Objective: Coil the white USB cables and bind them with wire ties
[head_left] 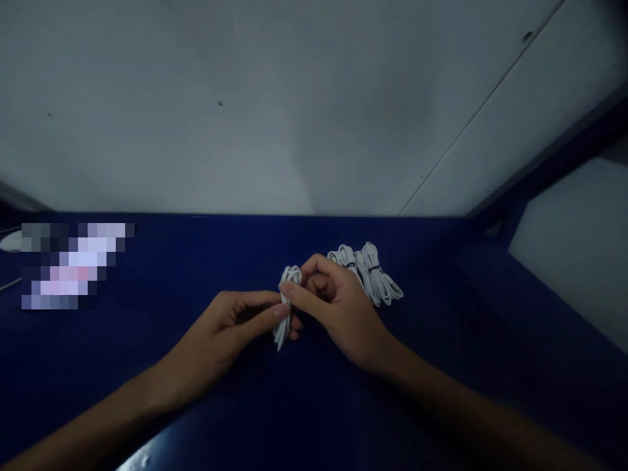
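A white cable (pixel 281 335), folded into a narrow bundle, is held upright between my two hands. My left hand (pixel 240 320) pinches its lower middle between thumb and fingers. With thumb and curled fingers, my right hand (pixel 333 294) grips the bundle a little higher up. Part of the cable's middle is hidden by my fingers. Just beyond my right hand lie two more white cable bundles, a partly covered one (pixel 346 255) and a fully visible one (pixel 377 275), each bound with a dark tie.
The hands are over a dark blue table (pixel 196 248). A pale wall (pixel 245 150) rises behind its back edge. At the left lie a blurred-out, pixelated object (pixel 78 268) and a white rounded object (pixel 10 241). A blue frame bar (pixel 549 170) slants along the right.
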`<state>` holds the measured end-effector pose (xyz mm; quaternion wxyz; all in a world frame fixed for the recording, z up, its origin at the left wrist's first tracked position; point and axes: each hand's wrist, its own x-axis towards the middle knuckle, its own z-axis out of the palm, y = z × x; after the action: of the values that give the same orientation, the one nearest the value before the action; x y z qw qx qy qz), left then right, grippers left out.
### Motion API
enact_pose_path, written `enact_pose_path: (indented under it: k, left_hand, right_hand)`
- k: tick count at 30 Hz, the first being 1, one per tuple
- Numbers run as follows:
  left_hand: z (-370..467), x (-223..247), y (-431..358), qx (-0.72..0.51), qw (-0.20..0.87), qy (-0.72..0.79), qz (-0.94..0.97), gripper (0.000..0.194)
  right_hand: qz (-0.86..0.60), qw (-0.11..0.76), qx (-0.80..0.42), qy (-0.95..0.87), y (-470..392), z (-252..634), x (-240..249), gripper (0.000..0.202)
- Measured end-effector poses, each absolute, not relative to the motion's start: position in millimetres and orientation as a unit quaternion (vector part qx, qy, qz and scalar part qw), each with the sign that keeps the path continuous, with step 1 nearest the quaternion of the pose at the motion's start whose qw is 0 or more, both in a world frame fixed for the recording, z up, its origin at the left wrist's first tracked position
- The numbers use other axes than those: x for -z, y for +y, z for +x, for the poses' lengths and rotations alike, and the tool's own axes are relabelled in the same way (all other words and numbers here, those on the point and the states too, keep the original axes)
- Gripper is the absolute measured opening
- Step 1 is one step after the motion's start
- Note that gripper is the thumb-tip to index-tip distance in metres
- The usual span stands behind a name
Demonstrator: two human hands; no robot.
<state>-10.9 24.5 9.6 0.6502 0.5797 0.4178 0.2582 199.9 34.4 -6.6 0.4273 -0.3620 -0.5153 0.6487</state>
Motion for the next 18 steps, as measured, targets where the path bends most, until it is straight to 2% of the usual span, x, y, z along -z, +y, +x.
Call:
enact_pose_path:
  k: [9,14,18]
  left_hand:
    - [-7,-16,21,-0.266,0.643,0.406,0.592,0.036]
    - [-9,-15,23,-0.271,0.64,0.405,0.594,0.042]
    - [-13,-11,23,-0.276,0.662,0.377,0.585,0.043]
  right_hand:
    - [-0.392,0.421,-0.609,-0.546,32,201,3,0.029]
    - [-0.319,0.403,-0.662,-0.546,34,199,-3,0.024]
    - [-0.295,0.394,-0.692,-0.529,35,198,-7,0.029]
